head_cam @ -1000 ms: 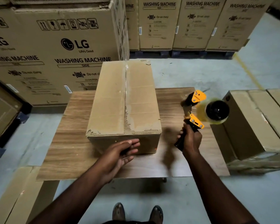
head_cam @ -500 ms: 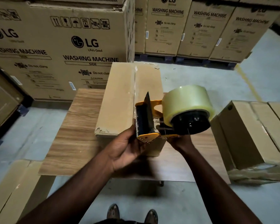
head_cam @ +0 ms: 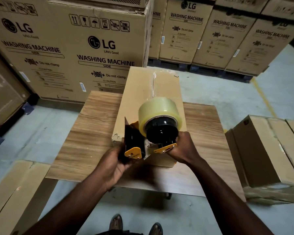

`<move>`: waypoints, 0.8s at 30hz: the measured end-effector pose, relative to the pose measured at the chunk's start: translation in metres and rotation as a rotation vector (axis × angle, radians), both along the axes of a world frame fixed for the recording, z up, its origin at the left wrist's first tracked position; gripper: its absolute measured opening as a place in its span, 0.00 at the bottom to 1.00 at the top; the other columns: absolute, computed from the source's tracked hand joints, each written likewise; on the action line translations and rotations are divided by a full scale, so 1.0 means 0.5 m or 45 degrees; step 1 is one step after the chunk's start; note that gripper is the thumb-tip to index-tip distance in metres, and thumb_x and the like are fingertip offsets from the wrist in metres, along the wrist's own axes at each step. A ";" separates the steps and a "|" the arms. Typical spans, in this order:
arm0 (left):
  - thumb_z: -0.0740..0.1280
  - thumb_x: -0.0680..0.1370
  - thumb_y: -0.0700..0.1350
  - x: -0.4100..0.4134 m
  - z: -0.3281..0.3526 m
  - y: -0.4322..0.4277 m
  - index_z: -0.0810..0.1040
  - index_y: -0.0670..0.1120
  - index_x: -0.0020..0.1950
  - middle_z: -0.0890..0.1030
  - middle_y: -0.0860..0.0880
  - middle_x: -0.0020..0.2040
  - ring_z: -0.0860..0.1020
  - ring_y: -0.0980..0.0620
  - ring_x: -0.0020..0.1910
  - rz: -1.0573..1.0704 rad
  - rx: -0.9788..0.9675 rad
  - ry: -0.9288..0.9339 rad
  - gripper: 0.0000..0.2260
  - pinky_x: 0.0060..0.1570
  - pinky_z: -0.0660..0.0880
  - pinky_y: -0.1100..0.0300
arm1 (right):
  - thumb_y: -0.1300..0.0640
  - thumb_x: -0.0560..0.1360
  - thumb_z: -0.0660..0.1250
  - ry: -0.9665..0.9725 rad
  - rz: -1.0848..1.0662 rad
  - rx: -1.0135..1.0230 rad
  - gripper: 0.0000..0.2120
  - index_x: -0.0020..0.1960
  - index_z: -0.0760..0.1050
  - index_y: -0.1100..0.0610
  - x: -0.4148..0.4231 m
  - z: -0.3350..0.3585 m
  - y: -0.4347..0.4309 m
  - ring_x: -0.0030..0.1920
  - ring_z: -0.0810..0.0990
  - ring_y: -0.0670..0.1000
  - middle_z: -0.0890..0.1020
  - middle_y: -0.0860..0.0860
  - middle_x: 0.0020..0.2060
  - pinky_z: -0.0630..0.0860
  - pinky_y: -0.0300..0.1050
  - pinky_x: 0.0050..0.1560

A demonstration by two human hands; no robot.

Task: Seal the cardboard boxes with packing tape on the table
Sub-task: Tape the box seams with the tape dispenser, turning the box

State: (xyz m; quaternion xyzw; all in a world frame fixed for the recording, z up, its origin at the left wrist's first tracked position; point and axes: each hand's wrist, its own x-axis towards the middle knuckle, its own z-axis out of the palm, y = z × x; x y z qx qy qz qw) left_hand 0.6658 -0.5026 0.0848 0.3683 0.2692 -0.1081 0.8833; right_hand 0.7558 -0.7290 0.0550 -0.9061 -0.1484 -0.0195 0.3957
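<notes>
Both hands are on the tape dispenser (head_cam: 134,143): left hand (head_cam: 112,167) fingers wrapped round its black front end, right hand (head_cam: 185,150) fingers curled round the handle side. The cardboard box (head_cam: 139,92) sits on the table (head_cam: 92,133) just beyond the fingers. I'd guess this is freeing the loose tape end, which next needs sticking onto the box's near face.

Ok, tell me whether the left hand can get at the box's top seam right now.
Probably not yet: the left hand grips the tape dispenser at its front, the right hand grips its back end, and the dispenser hangs over the near end of the seam. The far stretch of the box lies uncovered.
</notes>
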 end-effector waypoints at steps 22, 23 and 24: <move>0.64 0.83 0.42 0.074 -0.084 0.193 0.83 0.40 0.52 0.86 0.40 0.46 0.86 0.50 0.43 -0.139 0.721 -0.022 0.10 0.42 0.81 0.62 | 0.37 0.63 0.68 -0.047 0.033 -0.474 0.15 0.38 0.78 0.48 0.026 0.053 0.051 0.33 0.78 0.59 0.84 0.53 0.34 0.66 0.43 0.34; 0.64 0.83 0.42 0.079 -0.088 0.192 0.83 0.40 0.53 0.86 0.41 0.46 0.86 0.50 0.43 -0.130 0.728 -0.028 0.10 0.42 0.81 0.63 | 0.36 0.62 0.65 -0.052 0.030 -0.456 0.14 0.35 0.74 0.46 0.027 0.059 0.051 0.31 0.75 0.58 0.83 0.53 0.33 0.66 0.44 0.33; 0.64 0.83 0.43 0.084 -0.092 0.191 0.83 0.40 0.53 0.86 0.41 0.45 0.85 0.50 0.42 -0.124 0.747 -0.040 0.10 0.42 0.81 0.63 | 0.36 0.62 0.64 -0.055 0.022 -0.449 0.14 0.34 0.72 0.45 0.028 0.062 0.051 0.31 0.75 0.58 0.82 0.53 0.32 0.67 0.44 0.33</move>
